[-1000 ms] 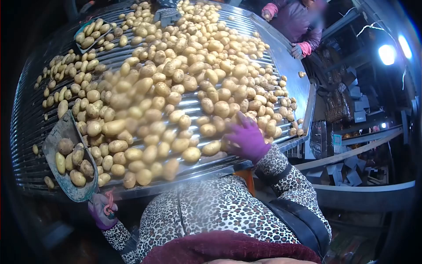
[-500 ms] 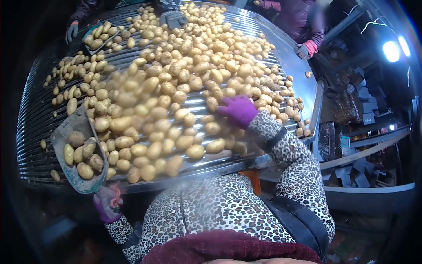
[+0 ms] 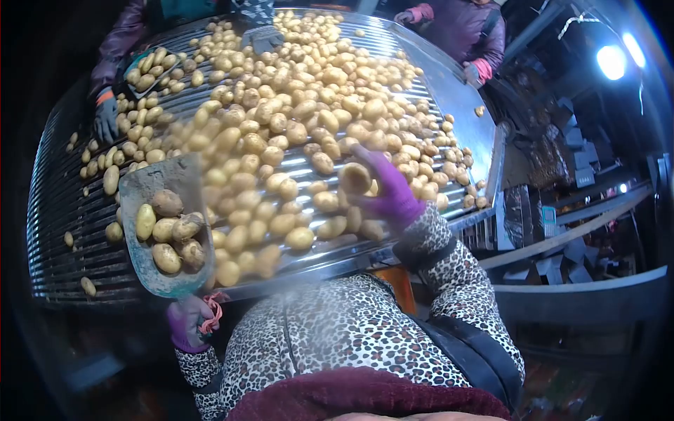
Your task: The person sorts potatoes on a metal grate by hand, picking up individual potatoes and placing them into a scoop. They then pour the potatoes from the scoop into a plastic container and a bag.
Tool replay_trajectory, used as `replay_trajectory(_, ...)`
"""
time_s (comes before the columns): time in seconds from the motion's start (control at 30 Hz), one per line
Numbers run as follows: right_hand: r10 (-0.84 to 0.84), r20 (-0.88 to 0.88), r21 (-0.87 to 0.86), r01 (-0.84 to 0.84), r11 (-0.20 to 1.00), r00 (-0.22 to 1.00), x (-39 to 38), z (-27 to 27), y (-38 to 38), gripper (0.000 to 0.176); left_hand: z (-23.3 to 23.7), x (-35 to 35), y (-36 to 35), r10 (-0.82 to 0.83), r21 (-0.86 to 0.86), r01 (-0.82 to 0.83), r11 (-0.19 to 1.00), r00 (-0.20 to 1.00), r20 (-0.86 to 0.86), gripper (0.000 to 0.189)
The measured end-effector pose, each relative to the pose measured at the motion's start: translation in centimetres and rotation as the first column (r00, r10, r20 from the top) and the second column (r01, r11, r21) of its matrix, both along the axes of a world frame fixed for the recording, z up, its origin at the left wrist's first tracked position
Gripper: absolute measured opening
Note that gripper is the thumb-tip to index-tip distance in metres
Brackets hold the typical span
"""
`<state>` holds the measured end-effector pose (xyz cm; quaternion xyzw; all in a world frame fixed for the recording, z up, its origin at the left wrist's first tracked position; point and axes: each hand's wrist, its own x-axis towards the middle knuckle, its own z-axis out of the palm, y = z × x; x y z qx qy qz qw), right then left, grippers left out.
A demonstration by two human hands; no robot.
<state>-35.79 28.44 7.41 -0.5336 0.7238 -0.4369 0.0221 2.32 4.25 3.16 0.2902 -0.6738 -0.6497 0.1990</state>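
My left hand, in a purple glove, is closed at the handle end of a worn green scoop at the table's near edge. Several potatoes lie inside the scoop. A reddish cord hangs at that hand. Over the near right part of the pile, my right hand, also gloved in purple, grips a potato between thumb and fingers. Beneath and around it spread many loose potatoes on the slatted metal table. A blur smears part of the pile.
Across the table, one person's gloved hand reaches in at left beside another filled scoop. Another grey glove rests at the far side. A third person stands far right. Metal rails and boxes stand to the right.
My right hand has closed around a potato and lifted it slightly. The scoop in my left hand has shifted right. The far-left person's hand has reached down among the potatoes.
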Motion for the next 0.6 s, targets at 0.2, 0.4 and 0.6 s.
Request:
replay_trajectory(0.2,0.026,0.660,-0.202,0.143,0.969,0.751,5.6,-0.5,2.0,0.090,1.8,-1.7,0.5,0.013,0.262,-0.045,0.964,0.992,0.123,0.023)
replay_trajectory(0.4,0.400,0.911,-0.412,0.235,0.880,0.100,8.5,-0.9,3.4,0.059,1.9,-1.8,0.6,0.030,0.317,-0.068,0.946,0.992,0.125,0.023)
replay_trajectory(0.6,0.448,0.852,-0.326,0.395,0.859,-0.272,11.5,-4.1,5.1,0.063,1.6,-1.4,0.5,-0.022,0.268,0.007,0.963,0.998,0.051,0.034)
